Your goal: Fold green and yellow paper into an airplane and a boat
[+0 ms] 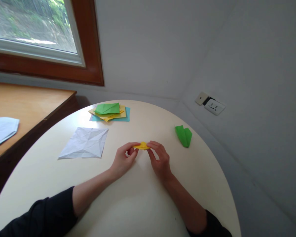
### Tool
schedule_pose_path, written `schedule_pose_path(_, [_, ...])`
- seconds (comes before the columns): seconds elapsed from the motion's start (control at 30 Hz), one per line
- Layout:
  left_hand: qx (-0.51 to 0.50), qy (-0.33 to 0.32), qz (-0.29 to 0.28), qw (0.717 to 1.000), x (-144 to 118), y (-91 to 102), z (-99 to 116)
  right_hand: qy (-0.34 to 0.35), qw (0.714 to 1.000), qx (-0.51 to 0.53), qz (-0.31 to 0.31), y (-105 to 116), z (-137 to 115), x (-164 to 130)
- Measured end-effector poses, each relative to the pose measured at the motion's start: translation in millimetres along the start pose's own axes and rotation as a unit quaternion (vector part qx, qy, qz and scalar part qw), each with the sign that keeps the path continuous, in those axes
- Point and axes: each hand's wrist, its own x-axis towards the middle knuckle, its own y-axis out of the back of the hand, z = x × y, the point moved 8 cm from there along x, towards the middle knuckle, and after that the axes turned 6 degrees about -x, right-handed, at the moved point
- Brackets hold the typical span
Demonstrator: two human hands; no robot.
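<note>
A small piece of folded yellow paper is held just above the middle of the round table. My left hand pinches its left end between thumb and fingers. At its right end, my right hand grips it the same way. To the left lies a creased white paper sheet, spread nearly flat. A folded green paper rests apart, to the right of my right hand.
The round white table stands near the wall. Toward its back is a stack of coloured papers in green, yellow and blue. A wooden desk with white papers adjoins at left. A wall socket is at right.
</note>
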Motion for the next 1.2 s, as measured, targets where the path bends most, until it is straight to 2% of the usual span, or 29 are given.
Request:
schedule_pose_path(0.13, [0.023, -0.055, 0.025, 0.998, 1, 4.5, 9, -0.013, 1.000, 0.016, -0.006, -1, 2, -2])
schedule_pose_path(0.23, [0.027, -0.064, 0.036, 0.997, 1, 6.5, 10, -0.026, 0.999, 0.033, -0.010, -3, 3, -2])
schedule_pose_path(0.47, [-0.023, -0.047, 0.005, 0.999, 2, 1.8, 5, -0.042, 0.998, 0.041, -0.003, -5, 8, -4])
schedule_pose_path(0.63, [-0.047, 0.022, 0.000, 0.999, 1, -0.4, -8, -0.127, 0.989, 0.071, -0.010, -8, 20, -8])
schedule_pose_path(0.77, [-0.086, 0.055, 0.003, 0.995, 1, -1.4, -13, -0.212, 0.965, 0.151, -0.035, -17, 29, -12])
schedule_pose_path(0.93, [-0.119, 0.100, 0.019, 0.988, 0, -1.7, -17, -0.322, 0.898, 0.292, -0.070, -34, 41, -23])
schedule_pose_path(1.03, [-0.154, 0.125, 0.008, 0.980, 0, -5.8, -21, -0.359, 0.868, 0.335, -0.079, -40, 45, -27])
schedule_pose_path(1.2, [-0.195, 0.132, -0.013, 0.972, 2, -11.2, -20, -0.389, 0.846, 0.359, -0.071, -42, 47, -26])
